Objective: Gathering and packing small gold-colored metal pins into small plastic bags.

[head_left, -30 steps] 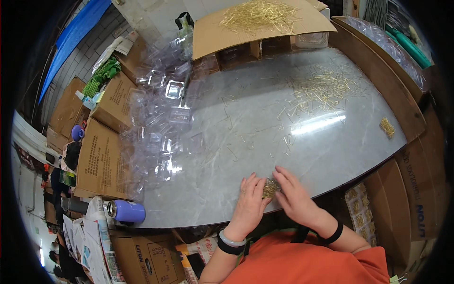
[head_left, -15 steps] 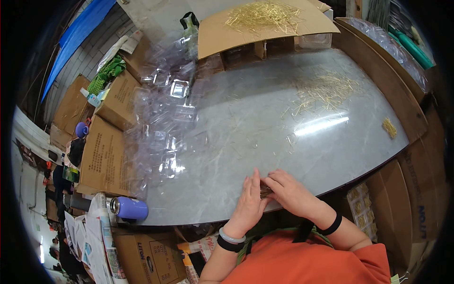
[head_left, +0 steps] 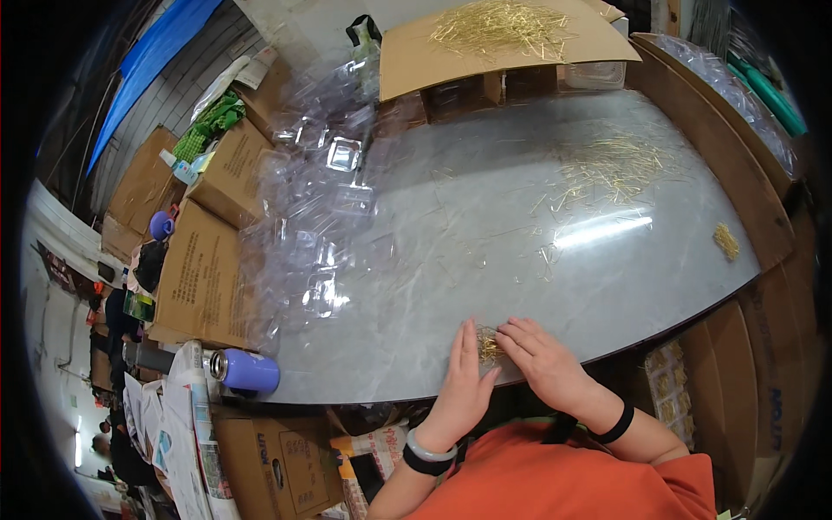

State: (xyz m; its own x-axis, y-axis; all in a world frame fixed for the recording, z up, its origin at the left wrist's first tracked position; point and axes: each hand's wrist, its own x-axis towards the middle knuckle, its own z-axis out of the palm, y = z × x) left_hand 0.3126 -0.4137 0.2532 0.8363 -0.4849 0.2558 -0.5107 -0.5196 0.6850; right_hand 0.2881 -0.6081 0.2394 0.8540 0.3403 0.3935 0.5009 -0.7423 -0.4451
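Near the table's front edge, a small bundle of thin golden wire pieces (head_left: 488, 347) stands between my two hands. My left hand (head_left: 464, 380) presses against its left side with straight fingers, the thumb toward the bundle's near side. From the right, my right hand (head_left: 543, 364) rests its fingertips along the other side. Farther off lies a loose spread of golden wire pieces (head_left: 611, 169), some with bent ends. A gathered clump of golden wires (head_left: 725, 242) sits by the table's right edge.
Clear plastic boxes (head_left: 342, 201) heap up along the left of the grey table (head_left: 416, 303). A cardboard sheet (head_left: 407, 65) at the back bears a wire pile (head_left: 498, 30). A purple bottle (head_left: 250, 372) lies front left. Cardboard boxes (head_left: 201, 277) border the left side.
My hands have parted slightly, so the wire bundle between them shows more. The whole view has shifted a little to the right.
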